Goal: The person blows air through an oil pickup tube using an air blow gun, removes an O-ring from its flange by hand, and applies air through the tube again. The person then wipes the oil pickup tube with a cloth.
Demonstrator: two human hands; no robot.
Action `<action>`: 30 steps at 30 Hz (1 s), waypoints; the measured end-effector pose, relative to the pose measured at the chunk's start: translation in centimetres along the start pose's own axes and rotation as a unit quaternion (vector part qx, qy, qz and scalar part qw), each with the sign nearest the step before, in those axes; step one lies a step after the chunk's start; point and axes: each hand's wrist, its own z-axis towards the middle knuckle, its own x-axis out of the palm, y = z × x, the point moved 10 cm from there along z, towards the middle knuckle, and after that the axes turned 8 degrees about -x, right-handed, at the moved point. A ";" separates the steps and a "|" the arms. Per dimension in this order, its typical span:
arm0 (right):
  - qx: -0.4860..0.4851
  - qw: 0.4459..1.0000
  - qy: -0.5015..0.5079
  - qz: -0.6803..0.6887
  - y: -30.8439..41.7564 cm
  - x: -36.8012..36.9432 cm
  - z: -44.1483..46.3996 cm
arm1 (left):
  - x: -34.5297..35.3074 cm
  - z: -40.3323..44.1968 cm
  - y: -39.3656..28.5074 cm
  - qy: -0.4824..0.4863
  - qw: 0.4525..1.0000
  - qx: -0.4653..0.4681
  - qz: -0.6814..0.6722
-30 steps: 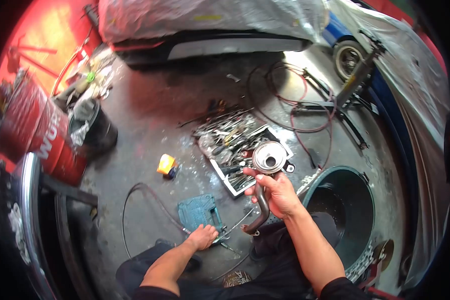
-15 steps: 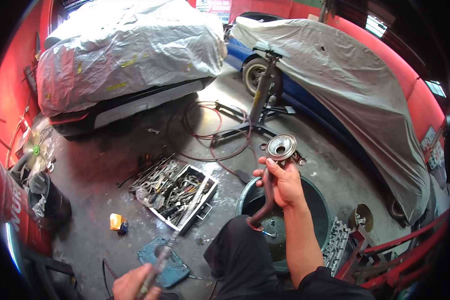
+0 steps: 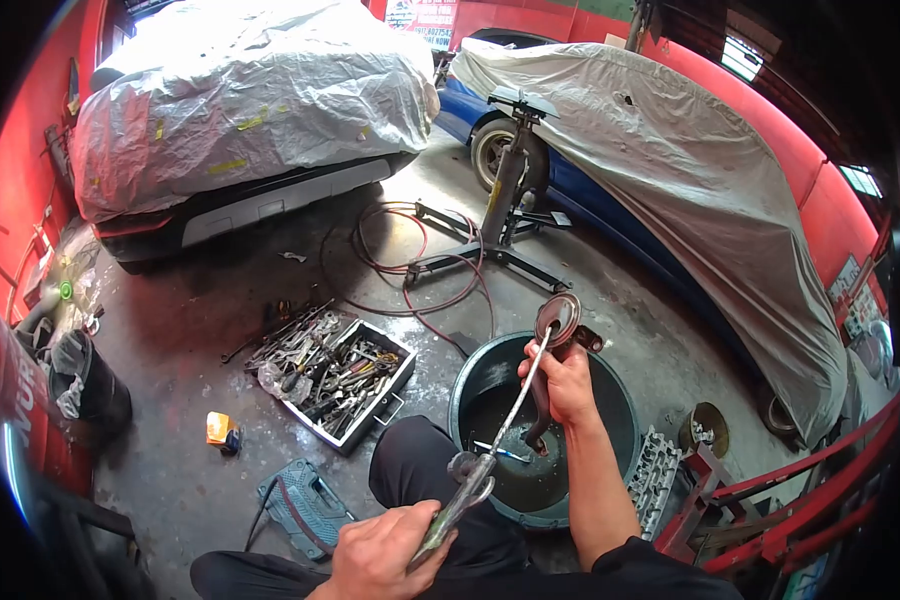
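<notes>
Grips a blow gun [image 3: 458, 497] in the closed left hand [image 3: 388, 550], nearer than the tub [image 3: 455, 405] and to its left, pointing the long thin nozzle [image 3: 521, 405] up at the flared mouth of a bent metal pipe [image 3: 564, 316]. Leaves unclear any entry of the tip into that opening. Holds the pipe above the tub in the right hand [image 3: 568, 385], fingers closed around it below the flange, flared end uppermost and tilted toward the nozzle, lower end hanging over the tub's inside. Bends a dark-trousered knee [image 3: 405, 460] just left of the tub. Has a blue case [image 3: 305, 508] on the floor farther left of the tub, and a slim blue-and-white item [image 3: 502, 452] within the tub itself. Shows, right of the tub, a ridged metal block [image 3: 654, 475] near the rim and, past it, a red frame [image 3: 810, 480]. Shows, left of the tub, a tray [image 3: 404, 378] heaped with hand tools [image 3: 350, 375]. Reveals, beyond the tub, a coiled hose [image 3: 482, 290], a legged stand [image 3: 510, 185] and two covered cars [image 3: 260, 150].
</notes>
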 end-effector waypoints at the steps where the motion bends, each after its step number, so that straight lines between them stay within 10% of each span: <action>1: 0.000 1.000 0.003 0.003 -0.1 0.1 -0.2 | 0.2 -0.2 -0.5 -0.016 1.000 0.023 0.012; 24: 0.151 0.937 0.135 0.285 -2.8 4.8 -1.6 | -1.6 -0.9 3.2 -0.040 0.998 0.001 -0.057; 30: 0.143 0.975 0.064 0.155 -5.0 2.8 -0.4 | -2.5 -1.7 4.9 0.006 0.986 -0.120 -0.114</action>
